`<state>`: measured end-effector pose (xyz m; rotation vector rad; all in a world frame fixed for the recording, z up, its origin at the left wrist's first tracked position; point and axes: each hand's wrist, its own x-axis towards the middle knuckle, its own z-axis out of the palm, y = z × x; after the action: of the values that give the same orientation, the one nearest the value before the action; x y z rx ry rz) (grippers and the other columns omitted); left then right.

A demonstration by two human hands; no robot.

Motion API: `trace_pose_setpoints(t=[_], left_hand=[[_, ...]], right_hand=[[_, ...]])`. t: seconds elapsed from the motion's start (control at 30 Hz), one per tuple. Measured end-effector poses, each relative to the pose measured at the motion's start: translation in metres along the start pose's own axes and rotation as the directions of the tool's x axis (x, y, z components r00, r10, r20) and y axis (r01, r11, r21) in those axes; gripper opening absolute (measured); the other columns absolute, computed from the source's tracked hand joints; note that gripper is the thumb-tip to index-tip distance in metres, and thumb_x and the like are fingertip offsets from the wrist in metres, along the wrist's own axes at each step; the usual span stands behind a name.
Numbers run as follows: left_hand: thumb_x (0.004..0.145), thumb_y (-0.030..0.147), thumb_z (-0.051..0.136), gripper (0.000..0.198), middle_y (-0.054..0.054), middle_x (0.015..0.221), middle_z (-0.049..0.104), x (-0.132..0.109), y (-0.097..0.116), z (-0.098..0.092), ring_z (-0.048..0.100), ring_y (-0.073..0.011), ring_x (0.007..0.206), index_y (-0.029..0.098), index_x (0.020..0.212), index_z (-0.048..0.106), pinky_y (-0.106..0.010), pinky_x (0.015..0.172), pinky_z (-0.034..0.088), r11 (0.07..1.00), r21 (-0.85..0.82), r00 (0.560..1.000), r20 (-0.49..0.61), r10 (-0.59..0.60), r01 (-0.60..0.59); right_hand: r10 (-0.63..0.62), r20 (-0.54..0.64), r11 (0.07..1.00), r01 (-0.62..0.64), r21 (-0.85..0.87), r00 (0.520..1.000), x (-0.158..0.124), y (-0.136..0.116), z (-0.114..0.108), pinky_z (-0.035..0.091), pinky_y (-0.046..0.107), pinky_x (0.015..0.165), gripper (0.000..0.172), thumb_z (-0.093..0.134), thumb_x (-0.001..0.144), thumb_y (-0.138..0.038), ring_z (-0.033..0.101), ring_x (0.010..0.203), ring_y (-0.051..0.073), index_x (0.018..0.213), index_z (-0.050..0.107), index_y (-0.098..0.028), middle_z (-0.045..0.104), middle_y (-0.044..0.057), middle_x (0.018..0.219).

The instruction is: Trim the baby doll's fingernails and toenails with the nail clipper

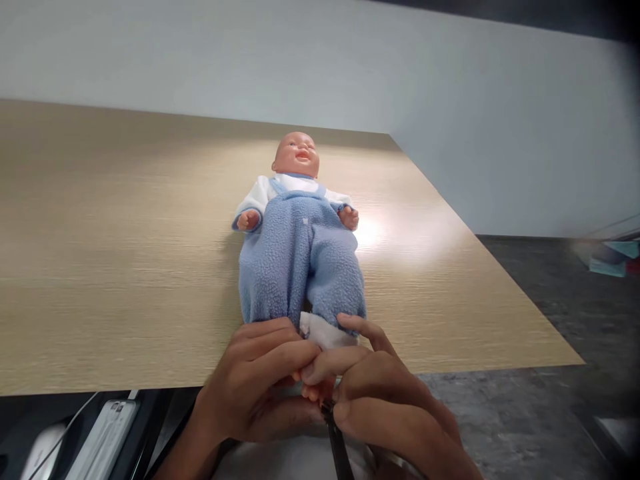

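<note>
Worktop (125, 267) beneath doll | doll (300, 253): face-up, blue fleece overalls (275, 267), white sleeves (257, 193) | left hand (265, 373): grip closed round doll's foot (311, 393), partly hiding it | right hand (390, 383): grip curled by doll's foot, hold unclear | thin black tool (341, 448) below doll's foot

Light glares off a pale wood-grain table (125, 260) before a plain greyish wall (200, 60), above dark grey floor (550, 287).

Doll (300, 253) in blue overalls (277, 257) lies faceup on wood-look table (125, 267), head twd far side. At near edge, L hand (257, 380) is wrapped round its bare foot (311, 392); R hand (390, 393) alongside, w/ thumb at slim blk item (341, 450).
</note>
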<state>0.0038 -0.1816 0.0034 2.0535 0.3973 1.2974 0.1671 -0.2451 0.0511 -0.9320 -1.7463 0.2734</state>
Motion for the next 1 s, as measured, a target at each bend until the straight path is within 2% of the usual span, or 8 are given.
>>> trace_pose_setpoints(t=[0.17, 0.3, 0.4, 0.5, 0.6, 0.77, 0.9, 1.0], left_hand=[[0.098, 0.047, 0.058, 0.035, -0.001, 0.073, 0.056, 0.000, 0.000, -0.001, 0.045, -0.0110, 0.066, 0.012, 0.094, 0.059, -0.026, 0.061, 0.035, 1.000, -0.001, 1.000, 0.010, 0.005, -0.005], [0.098, 0.045, 0.058, 0.033, -0.001, 0.072, 0.058, 0.000, 0.000, 0.000, 0.047, -0.0115, 0.064, 0.012, 0.095, 0.060, -0.025, 0.061, 0.036, 1.000, -0.004, 1.000, 0.014, -0.003, 0.003], [0.095, 0.044, 0.062, 0.032, 0.000, 0.070, 0.059, 0.001, 0.001, 0.000, 0.050, -0.0125, 0.064, 0.012, 0.099, 0.062, -0.026, 0.061, 0.038, 1.000, -0.019, 1.000, -0.001, -0.010, 0.010], [0.096, 0.045, 0.059, 0.033, 0.000, 0.070, 0.058, 0.001, 0.003, 0.001, 0.050, -0.0126, 0.064, 0.012, 0.099, 0.062, -0.026, 0.061, 0.038, 0.999, -0.024, 1.000, -0.020, -0.025, 0.024], [0.099, 0.046, 0.053, 0.034, -0.001, 0.071, 0.057, 0.001, 0.004, 0.000, 0.048, -0.0125, 0.064, 0.013, 0.097, 0.061, -0.026, 0.060, 0.037, 1.000, -0.005, 0.999, -0.013, -0.030, 0.030], [0.099, 0.041, 0.052, 0.029, -0.001, 0.072, 0.055, 0.001, 0.003, -0.001, 0.046, -0.0120, 0.064, 0.013, 0.095, 0.059, -0.026, 0.060, 0.035, 1.000, -0.001, 1.000, -0.003, -0.018, 0.018], [0.099, 0.042, 0.054, 0.030, 0.000, 0.070, 0.051, 0.002, 0.003, -0.002, 0.045, -0.0114, 0.064, 0.014, 0.090, 0.056, -0.025, 0.060, 0.035, 0.999, -0.026, 0.999, 0.026, -0.028, 0.028], [0.098, 0.034, 0.055, 0.022, 0.000, 0.071, 0.051, 0.003, 0.002, -0.003, 0.045, -0.0112, 0.064, 0.014, 0.090, 0.055, -0.024, 0.060, 0.036, 1.000, -0.022, 0.999, 0.047, -0.017, 0.018]], right_hand=[[0.039, -0.050, 0.999, -0.037, 0.030, 0.998, -0.002, -0.005, 0.011, 0.046, 0.047, 0.112, 0.013, 0.060, 0.097, -0.035, 0.072, 0.078, 0.014, 0.095, 0.061, -0.022, 0.068, -0.001, 0.088], [0.083, -0.159, 0.982, -0.054, 0.180, 0.984, -0.004, 0.002, 0.015, 0.047, 0.047, 0.110, 0.024, 0.067, 0.092, -0.041, 0.074, 0.080, 0.017, 0.104, 0.060, -0.021, 0.069, -0.001, 0.090], [0.049, -0.185, 0.970, -0.002, 0.245, 0.982, -0.004, 0.008, 0.015, 0.049, 0.047, 0.107, 0.032, 0.072, 0.089, -0.037, 0.075, 0.082, 0.020, 0.112, 0.059, -0.018, 0.069, -0.001, 0.088], [-0.021, -0.163, 0.983, 0.050, 0.177, 0.986, -0.001, 0.009, 0.012, 0.054, 0.046, 0.104, 0.025, 0.069, 0.091, -0.030, 0.075, 0.083, 0.019, 0.110, 0.059, -0.018, 0.069, 0.000, 0.089], [-0.070, -0.099, 0.996, 0.076, 0.056, 0.993, 0.001, 0.006, 0.010, 0.057, 0.044, 0.101, 0.010, 0.060, 0.097, -0.027, 0.075, 0.081, 0.016, 0.096, 0.058, -0.017, 0.066, -0.001, 0.087], [-0.030, -0.091, 0.998, 0.025, -0.058, 0.995, -0.001, -0.002, 0.014, 0.054, 0.039, 0.106, 0.018, 0.051, 0.096, -0.010, 0.073, 0.080, 0.011, 0.081, 0.055, -0.017, 0.063, -0.002, 0.086], [-0.036, -0.165, 0.994, 0.017, -0.112, 0.986, 0.008, -0.008, 0.021, 0.058, 0.041, 0.099, 0.018, 0.058, 0.095, -0.020, 0.071, 0.071, 0.011, 0.077, 0.055, -0.018, 0.064, -0.003, 0.079], [-0.061, -0.211, 0.988, 0.029, -0.151, 0.976, 0.019, -0.011, 0.024, 0.060, 0.037, 0.093, 0.023, 0.060, 0.095, -0.026, 0.068, 0.061, 0.009, 0.074, 0.056, -0.019, 0.063, -0.004, 0.068]])
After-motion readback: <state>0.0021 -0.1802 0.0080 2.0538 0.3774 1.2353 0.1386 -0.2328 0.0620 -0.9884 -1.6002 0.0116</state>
